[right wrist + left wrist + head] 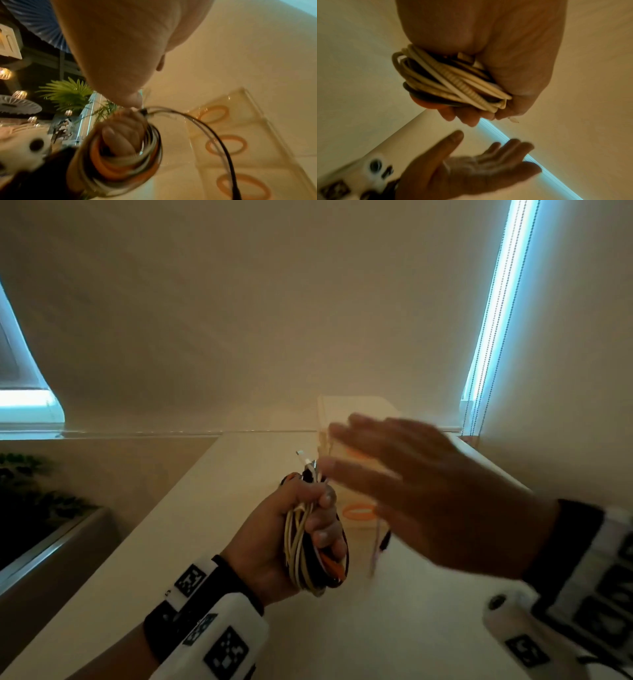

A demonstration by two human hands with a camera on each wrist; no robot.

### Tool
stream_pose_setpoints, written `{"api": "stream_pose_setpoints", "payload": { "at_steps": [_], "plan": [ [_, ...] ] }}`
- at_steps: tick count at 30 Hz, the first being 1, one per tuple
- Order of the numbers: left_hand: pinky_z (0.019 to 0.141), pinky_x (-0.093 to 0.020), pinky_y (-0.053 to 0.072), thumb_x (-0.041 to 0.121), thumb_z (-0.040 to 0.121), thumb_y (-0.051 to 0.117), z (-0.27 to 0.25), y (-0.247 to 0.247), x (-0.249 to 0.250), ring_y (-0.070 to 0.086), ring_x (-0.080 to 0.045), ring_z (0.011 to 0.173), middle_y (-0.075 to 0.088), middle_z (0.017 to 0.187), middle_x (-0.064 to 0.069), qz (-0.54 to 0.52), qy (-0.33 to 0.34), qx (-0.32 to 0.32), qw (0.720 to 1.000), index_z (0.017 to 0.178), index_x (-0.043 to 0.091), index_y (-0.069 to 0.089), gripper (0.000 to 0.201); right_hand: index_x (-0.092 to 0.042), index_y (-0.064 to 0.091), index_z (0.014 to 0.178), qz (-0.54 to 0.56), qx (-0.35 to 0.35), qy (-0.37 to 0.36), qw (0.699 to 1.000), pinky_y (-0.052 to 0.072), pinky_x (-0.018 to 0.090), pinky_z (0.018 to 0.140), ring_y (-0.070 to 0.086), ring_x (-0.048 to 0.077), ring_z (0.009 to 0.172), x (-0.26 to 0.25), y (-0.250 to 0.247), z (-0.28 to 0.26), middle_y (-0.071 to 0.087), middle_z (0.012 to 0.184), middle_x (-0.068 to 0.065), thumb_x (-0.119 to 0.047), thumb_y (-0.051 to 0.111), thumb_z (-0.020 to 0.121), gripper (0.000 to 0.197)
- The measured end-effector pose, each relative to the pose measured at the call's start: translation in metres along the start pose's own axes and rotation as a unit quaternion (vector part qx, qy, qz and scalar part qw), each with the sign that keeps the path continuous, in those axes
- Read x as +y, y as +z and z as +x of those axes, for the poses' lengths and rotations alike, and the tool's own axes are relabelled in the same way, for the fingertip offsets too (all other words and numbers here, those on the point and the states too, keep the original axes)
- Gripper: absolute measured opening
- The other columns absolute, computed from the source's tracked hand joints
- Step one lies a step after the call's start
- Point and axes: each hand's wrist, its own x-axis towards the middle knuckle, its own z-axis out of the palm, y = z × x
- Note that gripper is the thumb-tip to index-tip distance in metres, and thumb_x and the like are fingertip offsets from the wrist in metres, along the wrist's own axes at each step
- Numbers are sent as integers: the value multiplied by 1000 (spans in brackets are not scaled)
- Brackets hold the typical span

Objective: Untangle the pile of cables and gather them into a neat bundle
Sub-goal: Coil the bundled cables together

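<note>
My left hand [301,522] grips a coiled bundle of cables [308,553] above the white table [411,628], fingers curled round cream, black and orange strands. The left wrist view shows the same bundle of cables [447,83] packed against the palm of my left hand [488,54]. Connector ends [306,462] stick up from the fist. A loose black cable end [228,155] trails off the coil toward the table. My right hand [421,484], blurred, hovers just right of the bundle with straight spread fingers and holds nothing; the right hand [479,166] shows palm-up in the left wrist view.
A clear plastic organiser box [356,412] with orange rings [226,145] stands on the table behind my hands. The table's left edge [144,529] drops to a ledge with green plants [30,491]. A window-blind cord [493,316] hangs at the right.
</note>
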Motion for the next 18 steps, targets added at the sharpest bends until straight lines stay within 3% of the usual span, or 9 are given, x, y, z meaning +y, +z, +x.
{"api": "stream_pose_setpoints", "payload": {
  "at_steps": [2,3,5,7,9,11,15,18],
  "plan": [
    [66,-32,49,31,87,70,-4,6,-3,50,-14,49,45,54,2,5,-20,-46,999,77,11,58,26,-26,18,159,-1,-11,-15,1000,27,53,119,11,27,155,-6,23,5,18,167,9,-4,52,82,87],
    [67,-33,49,29,91,65,-5,10,-3,51,-13,50,48,55,2,12,-28,-77,997,79,11,57,24,-23,22,158,17,-4,-9,1000,26,54,119,12,27,155,-5,30,10,21,166,9,-2,50,82,84],
    [67,-32,48,24,94,57,-8,14,-2,54,-12,51,52,56,2,30,-39,-124,991,82,10,55,19,-19,38,152,75,20,-2,997,33,52,115,30,26,149,0,39,20,43,154,10,-1,52,87,68],
    [68,-32,48,22,95,54,-10,15,0,55,-11,52,52,55,3,34,-41,-144,988,81,10,51,18,-18,48,139,144,25,6,989,48,42,98,56,16,116,4,43,27,59,122,1,-2,50,93,49],
    [69,-32,50,23,94,55,-12,15,2,57,-12,53,50,53,3,39,-36,-167,985,78,12,50,20,-20,48,126,189,18,23,981,51,31,68,54,7,79,7,42,31,52,96,-13,-12,45,98,30],
    [70,-32,50,25,94,56,-13,14,3,59,-12,56,46,52,3,39,-31,-180,982,76,14,49,22,-22,46,114,170,25,35,985,43,26,51,46,7,60,7,39,34,45,81,-17,-22,42,99,16],
    [71,-32,52,26,95,58,-11,12,-1,62,-14,61,61,61,2,28,-28,-172,984,80,13,53,21,-21,48,105,137,7,26,990,36,23,45,42,7,50,11,42,33,44,69,-16,-24,47,101,6],
    [66,-30,49,22,98,55,-9,10,-6,54,-8,53,53,57,6,19,-15,-153,988,104,3,61,21,-23,44,110,155,-75,37,984,48,33,51,53,12,58,16,40,32,55,72,-9,-30,38,99,14]
  ]
}}
